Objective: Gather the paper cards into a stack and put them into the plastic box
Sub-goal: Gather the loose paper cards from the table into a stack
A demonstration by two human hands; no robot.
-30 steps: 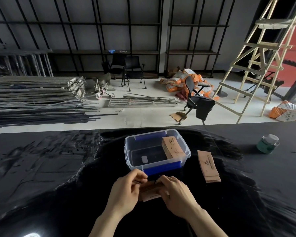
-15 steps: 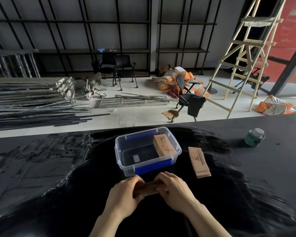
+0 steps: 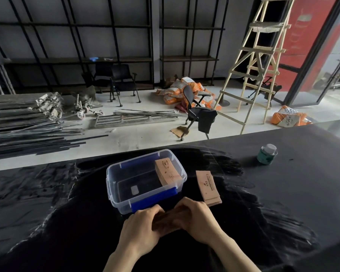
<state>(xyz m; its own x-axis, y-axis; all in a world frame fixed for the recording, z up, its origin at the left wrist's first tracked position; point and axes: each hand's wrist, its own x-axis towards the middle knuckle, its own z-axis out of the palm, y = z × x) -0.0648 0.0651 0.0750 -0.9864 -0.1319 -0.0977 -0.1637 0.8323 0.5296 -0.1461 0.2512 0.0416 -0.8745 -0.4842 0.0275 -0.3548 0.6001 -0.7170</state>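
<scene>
**Squaring the card stack b4 boxing**

Both hands, left (image 3: 140,230) & right (image 3: 197,222), have a closed grip on a stack of paper cards (image 3: 165,220), low over the desk (image 3: 283,193), just in front of the plastic box (image 3: 145,181). Tip: tap edges flush, squeeze ends evenly, then lift over the rim & lay beside the cards in the box (image 3: 167,170). Another pile (image 3: 207,188) waits right of the box.

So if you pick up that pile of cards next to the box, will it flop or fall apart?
The pile of cards looks thin and papery, so probably light and a bit bendy. Its lower edges are fanned unevenly, so loose cards may slide apart unless squeezed together.
</scene>
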